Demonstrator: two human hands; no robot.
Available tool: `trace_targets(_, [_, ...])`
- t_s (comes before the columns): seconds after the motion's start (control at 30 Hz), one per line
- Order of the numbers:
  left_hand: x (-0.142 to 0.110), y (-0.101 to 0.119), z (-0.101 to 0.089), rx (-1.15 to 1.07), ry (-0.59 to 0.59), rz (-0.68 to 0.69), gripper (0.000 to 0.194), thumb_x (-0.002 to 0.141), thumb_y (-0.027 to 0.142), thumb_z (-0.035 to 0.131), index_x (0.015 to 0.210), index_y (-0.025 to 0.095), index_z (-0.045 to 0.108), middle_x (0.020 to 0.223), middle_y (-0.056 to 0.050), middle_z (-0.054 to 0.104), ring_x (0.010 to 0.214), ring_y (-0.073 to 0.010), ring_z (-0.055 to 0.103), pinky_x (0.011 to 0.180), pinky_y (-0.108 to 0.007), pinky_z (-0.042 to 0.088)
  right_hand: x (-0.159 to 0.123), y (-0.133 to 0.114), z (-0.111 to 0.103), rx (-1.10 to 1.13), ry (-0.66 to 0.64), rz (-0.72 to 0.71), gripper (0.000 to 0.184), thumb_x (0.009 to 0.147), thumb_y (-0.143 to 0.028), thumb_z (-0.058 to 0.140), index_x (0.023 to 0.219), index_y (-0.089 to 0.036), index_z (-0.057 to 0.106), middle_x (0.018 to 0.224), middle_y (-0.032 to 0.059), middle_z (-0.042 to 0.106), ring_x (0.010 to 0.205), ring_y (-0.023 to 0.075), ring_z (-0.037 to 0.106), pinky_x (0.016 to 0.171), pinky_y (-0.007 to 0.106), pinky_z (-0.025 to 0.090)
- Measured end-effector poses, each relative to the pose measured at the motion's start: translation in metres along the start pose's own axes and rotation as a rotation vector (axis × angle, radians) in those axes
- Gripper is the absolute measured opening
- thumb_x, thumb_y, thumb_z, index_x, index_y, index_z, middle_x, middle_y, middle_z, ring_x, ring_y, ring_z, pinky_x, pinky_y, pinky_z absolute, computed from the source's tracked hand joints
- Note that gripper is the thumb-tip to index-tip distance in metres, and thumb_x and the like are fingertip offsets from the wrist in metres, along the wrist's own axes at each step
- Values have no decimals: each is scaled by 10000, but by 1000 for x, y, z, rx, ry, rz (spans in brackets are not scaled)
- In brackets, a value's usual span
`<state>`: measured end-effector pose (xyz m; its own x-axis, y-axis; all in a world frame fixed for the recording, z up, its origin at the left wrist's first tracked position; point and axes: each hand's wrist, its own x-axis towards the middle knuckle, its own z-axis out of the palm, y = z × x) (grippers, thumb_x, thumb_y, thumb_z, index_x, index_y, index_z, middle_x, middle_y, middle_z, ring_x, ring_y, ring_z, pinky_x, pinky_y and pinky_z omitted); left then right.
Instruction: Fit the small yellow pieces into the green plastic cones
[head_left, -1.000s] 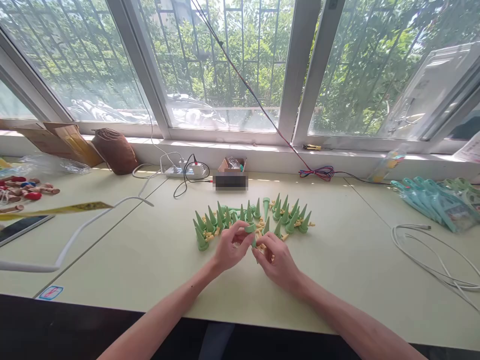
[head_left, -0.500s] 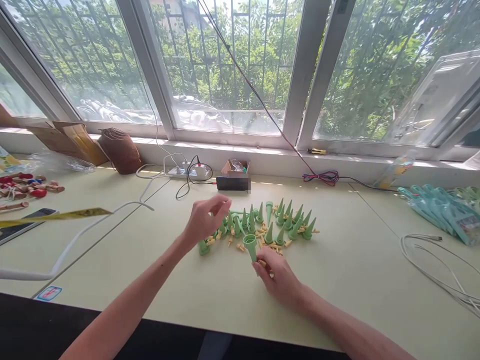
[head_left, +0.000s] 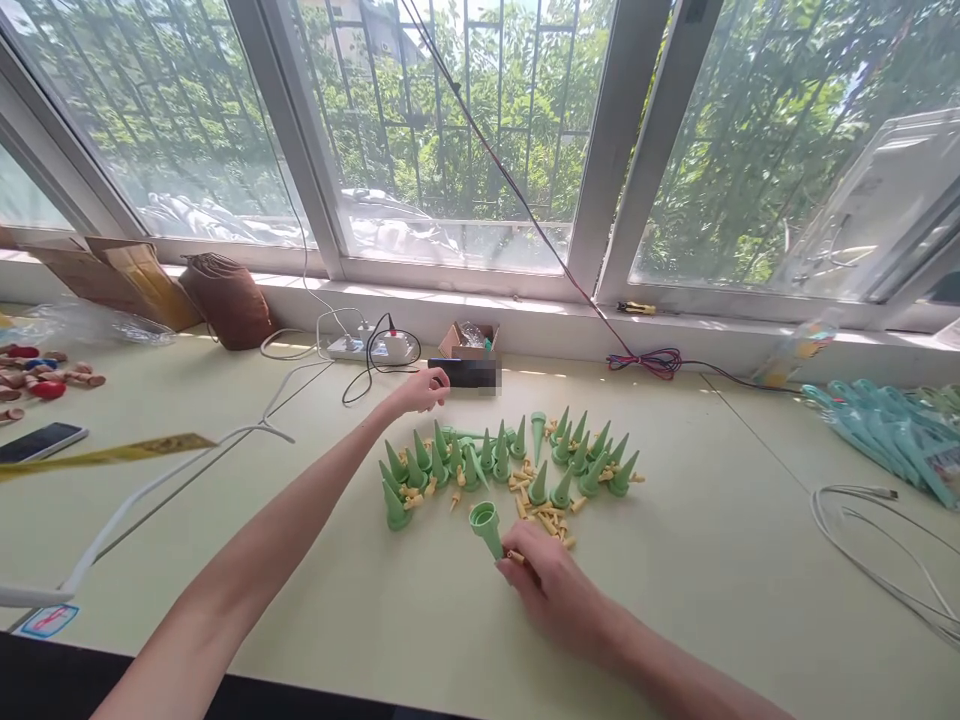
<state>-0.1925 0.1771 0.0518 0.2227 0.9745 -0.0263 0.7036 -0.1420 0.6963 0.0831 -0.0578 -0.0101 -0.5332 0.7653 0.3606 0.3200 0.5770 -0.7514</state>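
Observation:
My right hand [head_left: 551, 575] is closed around the narrow end of a hollow green plastic cone [head_left: 486, 525], its wide round mouth tilted up. A small tan peg [head_left: 514, 556] also shows at these fingertips. My left hand [head_left: 424, 390] reaches over the far side of the table, by a black phone-like device [head_left: 469, 374]. Its fingers are loosely curled and slightly apart, and nothing shows in them. Between the hands stand several green cones [head_left: 501, 460], most with points up. Small tan pegs [head_left: 551, 520] lie scattered among them.
A small cardboard box [head_left: 450, 343] and a power strip [head_left: 349, 347] sit by the window. White cables [head_left: 247, 428] cross the left side; another cable [head_left: 832, 515] lies right. Teal plastic pieces [head_left: 885, 430], wooden toys [head_left: 49, 388] and a phone [head_left: 41, 442] lie farther out.
My left hand has moved away from the cones, farther back toward the black device, uncovering cones at the left. My right hand has shifted slightly down and left, still holding the cone.

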Motion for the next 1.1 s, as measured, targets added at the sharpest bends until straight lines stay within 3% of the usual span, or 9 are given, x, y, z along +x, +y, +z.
trace_targets(0.13, [14,-3,10,-2,-41,-24,204,785,242,618,933,196,486,635,10,647,423,-91,502,371,-189,378,0,1,1,3,3,1,108,954,-145,456,872,-210,482,811,5,505,726,150,476,654,260,368])
trace_targets(0.43, [21,-7,12,22,-64,-41,271,809,256,608,1030,206,459,699,0,659,485,-120,566,392,-201,406,1,0,0,21,-10,27,103,949,-146,468,870,-212,476,817,0,502,740,148,481,664,260,374])
trace_targets(1.1, [29,-8,13,43,-57,-11,298,815,308,632,1030,214,449,702,6,659,484,-131,595,390,-206,427,1,-2,0,27,-3,30,102,949,-153,467,865,-207,493,805,6,511,729,151,487,653,266,374])
